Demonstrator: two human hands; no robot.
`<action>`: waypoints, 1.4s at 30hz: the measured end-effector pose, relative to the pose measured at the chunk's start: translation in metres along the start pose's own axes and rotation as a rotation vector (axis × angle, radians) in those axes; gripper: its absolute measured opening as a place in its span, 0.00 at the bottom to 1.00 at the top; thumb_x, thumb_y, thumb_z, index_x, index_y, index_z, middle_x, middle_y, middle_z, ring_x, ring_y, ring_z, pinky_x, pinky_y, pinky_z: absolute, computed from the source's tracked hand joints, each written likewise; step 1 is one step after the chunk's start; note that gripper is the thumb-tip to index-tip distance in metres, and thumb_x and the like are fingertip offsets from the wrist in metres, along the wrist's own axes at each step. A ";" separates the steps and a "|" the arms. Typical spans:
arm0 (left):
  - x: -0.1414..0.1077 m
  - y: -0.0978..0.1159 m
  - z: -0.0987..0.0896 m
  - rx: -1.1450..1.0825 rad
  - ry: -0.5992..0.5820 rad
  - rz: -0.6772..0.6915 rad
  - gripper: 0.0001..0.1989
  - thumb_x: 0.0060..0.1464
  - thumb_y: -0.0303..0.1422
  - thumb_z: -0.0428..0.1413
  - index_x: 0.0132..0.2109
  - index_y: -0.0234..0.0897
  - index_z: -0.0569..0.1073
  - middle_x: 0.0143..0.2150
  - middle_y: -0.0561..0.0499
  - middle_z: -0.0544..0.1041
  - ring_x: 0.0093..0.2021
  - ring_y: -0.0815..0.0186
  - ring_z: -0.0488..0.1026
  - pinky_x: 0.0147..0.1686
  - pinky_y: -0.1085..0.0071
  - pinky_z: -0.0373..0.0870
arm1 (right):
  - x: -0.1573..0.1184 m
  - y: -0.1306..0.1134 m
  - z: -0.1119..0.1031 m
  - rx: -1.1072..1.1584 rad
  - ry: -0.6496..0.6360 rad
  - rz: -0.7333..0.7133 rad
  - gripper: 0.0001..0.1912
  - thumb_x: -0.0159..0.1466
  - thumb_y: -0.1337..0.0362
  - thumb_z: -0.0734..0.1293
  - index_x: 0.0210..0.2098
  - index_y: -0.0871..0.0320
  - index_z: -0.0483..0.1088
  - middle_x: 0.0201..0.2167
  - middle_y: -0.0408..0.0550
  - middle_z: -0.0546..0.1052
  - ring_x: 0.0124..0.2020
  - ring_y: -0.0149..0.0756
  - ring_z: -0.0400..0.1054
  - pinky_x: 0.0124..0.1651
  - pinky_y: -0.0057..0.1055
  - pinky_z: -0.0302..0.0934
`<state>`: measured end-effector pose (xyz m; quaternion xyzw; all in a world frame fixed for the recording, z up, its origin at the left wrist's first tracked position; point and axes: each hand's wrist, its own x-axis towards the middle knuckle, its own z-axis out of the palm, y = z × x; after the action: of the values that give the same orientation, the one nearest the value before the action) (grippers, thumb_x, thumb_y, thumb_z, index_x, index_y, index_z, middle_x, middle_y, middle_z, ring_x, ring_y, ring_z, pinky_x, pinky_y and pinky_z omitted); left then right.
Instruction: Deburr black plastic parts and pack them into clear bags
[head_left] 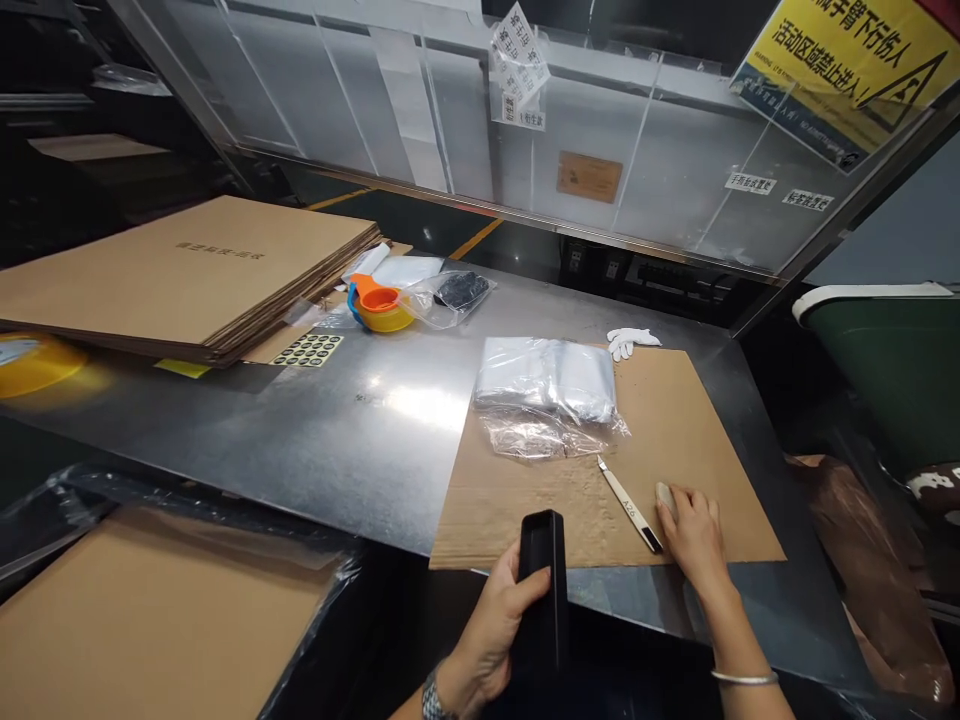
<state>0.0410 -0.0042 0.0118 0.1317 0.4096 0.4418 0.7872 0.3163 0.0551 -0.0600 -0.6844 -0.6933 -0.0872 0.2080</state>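
Note:
My left hand (501, 615) is wrapped round a long black plastic tray (557, 590) with a hollow, rectangular recess, its thumb lying across the front. The tray is held tilted up at the near edge of the table. My right hand (691, 530) rests low on the cardboard sheet (525, 500), fingers bent, closed on a small beige rounded piece (664, 495) whose kind I cannot make out. Just left of that hand lies a slim white-handled craft knife (628, 505) marked A26. Beyond the knife is a stack of clear plastic bags (544, 375) in a crumpled wrapper.
A white glove (631, 342) lies at the sheet's far edge. On the metal table (360, 440) are an orange tape dispenser (379, 300), a bagged black item (461, 290), a round-sticker sheet (309, 351) and stacked flat cardboard (187, 270). A cardboard-filled, plastic-lined bin (172, 610) stands at front left.

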 end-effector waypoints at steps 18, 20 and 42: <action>-0.026 0.003 0.001 0.102 0.016 0.005 0.37 0.48 0.30 0.57 0.63 0.41 0.50 0.33 0.49 0.75 0.36 0.61 0.72 0.41 0.64 0.65 | -0.009 -0.056 0.013 -0.093 -0.226 -0.057 0.12 0.66 0.66 0.54 0.40 0.62 0.67 0.32 0.52 0.65 0.35 0.42 0.60 0.36 0.36 0.57; -0.027 0.004 0.003 0.085 -0.002 -0.014 0.38 0.48 0.30 0.56 0.64 0.40 0.47 0.34 0.48 0.75 0.35 0.60 0.73 0.40 0.60 0.67 | -0.011 -0.055 0.012 -0.089 -0.236 -0.042 0.12 0.66 0.66 0.53 0.39 0.62 0.67 0.32 0.52 0.65 0.35 0.43 0.61 0.36 0.36 0.57; -0.018 0.006 -0.005 -0.246 -0.006 -0.129 0.26 0.60 0.44 0.43 0.61 0.36 0.56 0.36 0.41 0.75 0.31 0.63 0.73 0.33 0.68 0.71 | -0.033 -0.069 -0.023 0.465 -0.352 0.262 0.18 0.68 0.59 0.47 0.35 0.58 0.63 0.26 0.45 0.70 0.25 0.33 0.66 0.28 0.28 0.60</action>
<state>0.0287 -0.0156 0.0214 0.0089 0.3575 0.4367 0.8255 0.2513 0.0124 -0.0413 -0.7065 -0.6260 0.2211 0.2452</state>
